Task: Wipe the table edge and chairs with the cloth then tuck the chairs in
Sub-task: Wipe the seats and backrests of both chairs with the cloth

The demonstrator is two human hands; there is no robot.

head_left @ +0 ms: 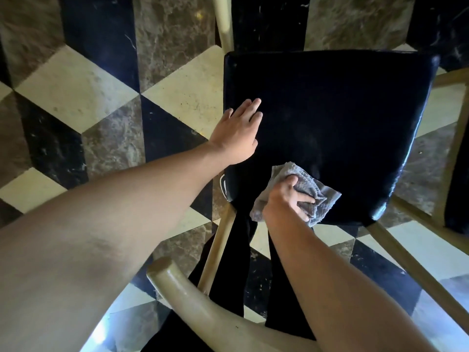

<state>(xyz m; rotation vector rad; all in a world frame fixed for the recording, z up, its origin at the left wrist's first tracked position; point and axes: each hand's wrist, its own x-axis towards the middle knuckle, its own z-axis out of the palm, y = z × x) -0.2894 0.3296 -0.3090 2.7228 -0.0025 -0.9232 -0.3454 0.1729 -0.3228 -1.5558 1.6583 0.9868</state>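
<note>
I look straight down on a chair with a glossy black padded seat (337,118) and pale wooden legs. My left hand (238,130) lies flat on the seat's left side, fingers together and holding nothing. My right hand (289,199) presses a crumpled grey cloth (304,184) onto the near edge of the seat, fingers curled over it. The curved pale wooden backrest rail (187,293) of the chair crosses below my arms at the bottom. No table shows in this view.
The floor is polished marble in a cube pattern of cream, brown and black tiles (76,92). A second pale wooden chair frame (454,148) stands close at the right edge. Another wooden leg (224,21) rises at the top.
</note>
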